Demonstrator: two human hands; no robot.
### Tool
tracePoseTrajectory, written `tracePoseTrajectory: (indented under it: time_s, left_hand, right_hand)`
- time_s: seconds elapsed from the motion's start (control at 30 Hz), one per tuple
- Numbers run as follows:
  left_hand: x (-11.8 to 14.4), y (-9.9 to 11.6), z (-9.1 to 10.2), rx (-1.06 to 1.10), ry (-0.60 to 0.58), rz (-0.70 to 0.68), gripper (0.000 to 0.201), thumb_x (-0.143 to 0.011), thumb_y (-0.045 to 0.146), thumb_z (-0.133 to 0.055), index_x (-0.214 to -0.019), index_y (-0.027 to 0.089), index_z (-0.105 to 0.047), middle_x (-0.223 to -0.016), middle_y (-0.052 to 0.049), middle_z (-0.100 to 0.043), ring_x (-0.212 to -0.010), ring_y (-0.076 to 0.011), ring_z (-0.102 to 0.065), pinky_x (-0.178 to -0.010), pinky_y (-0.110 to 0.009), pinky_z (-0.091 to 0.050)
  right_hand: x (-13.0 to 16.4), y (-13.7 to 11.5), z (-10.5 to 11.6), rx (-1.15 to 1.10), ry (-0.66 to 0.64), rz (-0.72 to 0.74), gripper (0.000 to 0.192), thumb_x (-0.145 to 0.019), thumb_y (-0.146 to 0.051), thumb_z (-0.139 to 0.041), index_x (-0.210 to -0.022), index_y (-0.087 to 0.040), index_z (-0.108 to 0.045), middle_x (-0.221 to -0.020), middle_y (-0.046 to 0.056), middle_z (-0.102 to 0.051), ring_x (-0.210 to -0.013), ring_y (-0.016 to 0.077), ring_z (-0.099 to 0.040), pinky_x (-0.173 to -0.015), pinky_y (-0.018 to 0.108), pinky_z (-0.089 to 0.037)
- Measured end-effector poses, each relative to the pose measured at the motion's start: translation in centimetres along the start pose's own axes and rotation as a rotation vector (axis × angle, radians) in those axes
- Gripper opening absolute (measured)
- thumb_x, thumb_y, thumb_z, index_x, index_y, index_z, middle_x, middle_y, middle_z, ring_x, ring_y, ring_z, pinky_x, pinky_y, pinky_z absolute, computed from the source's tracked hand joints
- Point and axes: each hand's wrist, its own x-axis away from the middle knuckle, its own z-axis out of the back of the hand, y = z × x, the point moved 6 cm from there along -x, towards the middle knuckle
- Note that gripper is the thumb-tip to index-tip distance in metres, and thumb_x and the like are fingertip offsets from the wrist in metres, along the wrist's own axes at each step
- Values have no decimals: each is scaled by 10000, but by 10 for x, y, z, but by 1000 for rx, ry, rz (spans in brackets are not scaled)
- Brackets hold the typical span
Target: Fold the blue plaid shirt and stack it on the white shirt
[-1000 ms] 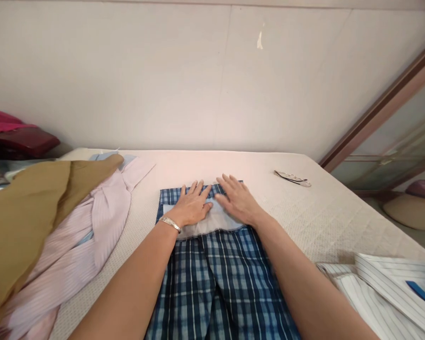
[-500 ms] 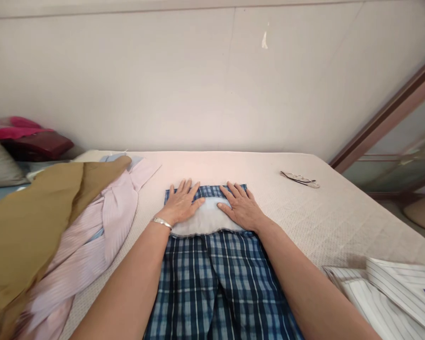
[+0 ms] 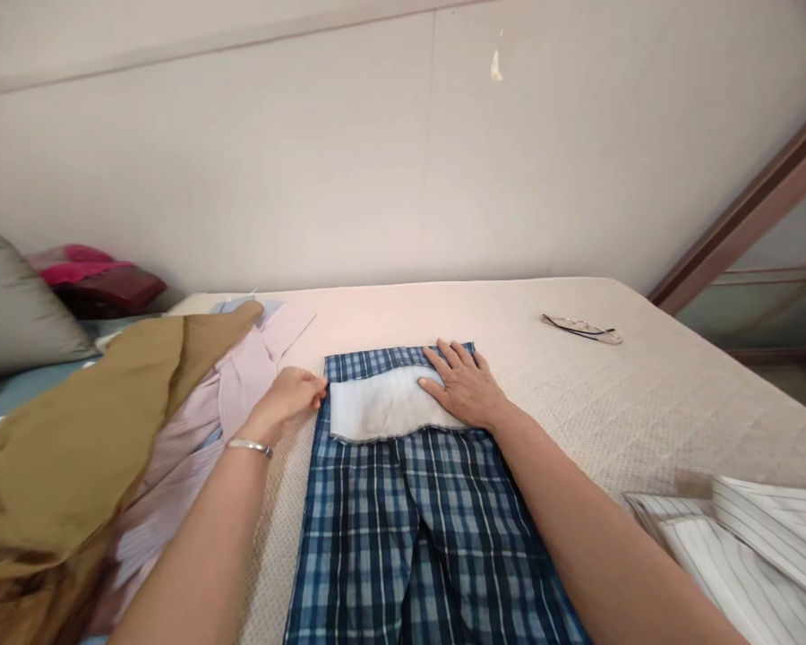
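Note:
Blue plaid trousers [image 3: 355, 502] lie spread on the mattress, their waist end away from me. A white lining panel [image 3: 369, 408] shows across the top, below a plaid waistband strip. My right hand [image 3: 463, 381] rests flat on the right end of the waistband and panel, fingers spread. At the left edge of the waist, my left hand [image 3: 295, 394] has its fingers pinched together on the fabric's side edge. A silver bracelet [image 3: 250, 446] circles the left wrist.
To the left lie a mustard-brown garment [image 3: 100, 430] and a pink striped one [image 3: 242, 376], with a grey pillow [image 3: 23, 309] and a dark red bag [image 3: 114, 285] behind. Eyeglasses [image 3: 581, 329] rest on the mattress [image 3: 564, 403]. Striped white clothing [image 3: 745, 546] sits at the lower right.
My left hand has lifted off the panel and moved left to the trousers' side edge, its fingers closing. The right hand stays flat in place. The view has shifted slightly.

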Motion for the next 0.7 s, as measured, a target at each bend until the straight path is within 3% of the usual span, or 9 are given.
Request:
tracePoseTrajectory:
  time_s: [0.1,0.27,0.4,0.47,0.6,0.7]
  left_hand:
    - [16,-10,-19,291,-61,81,365,-730,428,-701,-528,179,-526,-461,26,-471,-425,-72,-341,-464,-221,-210]
    - [21,-3,-31,652,-191,147,288,-661,354,-738,-620,155,-534,-531,27,-515,-374,-11,-241,-413,-202,-77]
    - [18,4,-12,796,-29,46,268,-674,316,-743,-676,162,-524,-540,41,-520,-364,-5,-276,-399,-182,-119]
    - [21,4,-10,751,-69,46,262,-704,346,-739,-699,152,-562,-522,19,-553,-347,-11,-295,-398,-186,-126]
    - [33,1,-26,469,-432,133,383,-797,486,-700,-754,107,-667,-504,-76,-632,-308,-32,-303,-400,-213,-115]
    - [36,-5,-26,328,-432,171,422,-841,510,-658,-687,117,-641,-483,-105,-635,-290,-42,-303,-398,-226,-102]
  right_hand:
    - [0,1,-1,-6,8,7,786,-999,-739,-152,-1637,-300,-288,-1718,63,-210,-1569,327,-188,-1239,605,-210]
    - [0,0,0,-11,-4,-1,785,-999,-733,-152,-1637,-297,-289,-1721,61,-198,-1568,332,-188,-1244,608,-197]
    - [0,0,0,-7,-18,-5,788,-997,-736,-157,-1638,-296,-286,-1720,62,-198,-1568,328,-192,-1243,603,-204]
    - [0,0,-1,-1,-13,-1,792,-997,-737,-158,-1638,-291,-288,-1719,66,-204,-1566,329,-199,-1241,600,-212]
    - [-1,1,-3,13,11,7,794,-999,-734,-155,-1637,-283,-294,-1715,67,-218,-1562,332,-206,-1237,606,-219]
    - [-1,1,-2,11,3,3,797,-998,-737,-158,-1638,-280,-290,-1716,65,-215,-1564,328,-202,-1239,603,-215]
